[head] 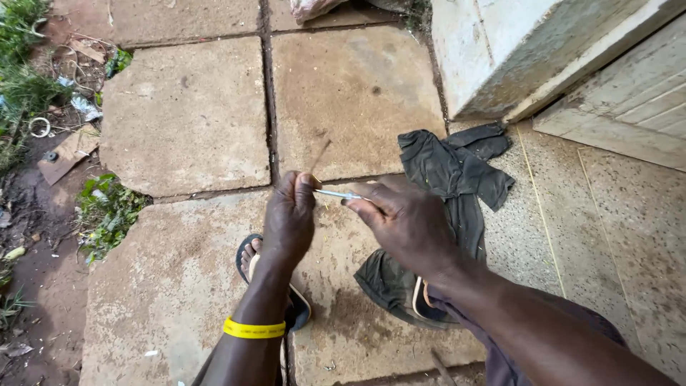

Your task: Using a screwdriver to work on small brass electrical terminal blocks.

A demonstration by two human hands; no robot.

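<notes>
The person's left hand (289, 214) is clenched around a thin stick (319, 156) that pokes up and away from the fist. The right hand (404, 225) pinches a slim silvery tool (338, 194) between its fingertips, its tip touching the left hand's fingers. Both hands hover above the stone paving slabs (186, 114). A yellow band (254, 329) circles the left wrist. Below, a foot rests in a dark sandal (246, 259). To the right, a crumpled dark green cloth (454, 171) lies on the ground, near a pale concrete block (500, 50) farther off.
</notes>
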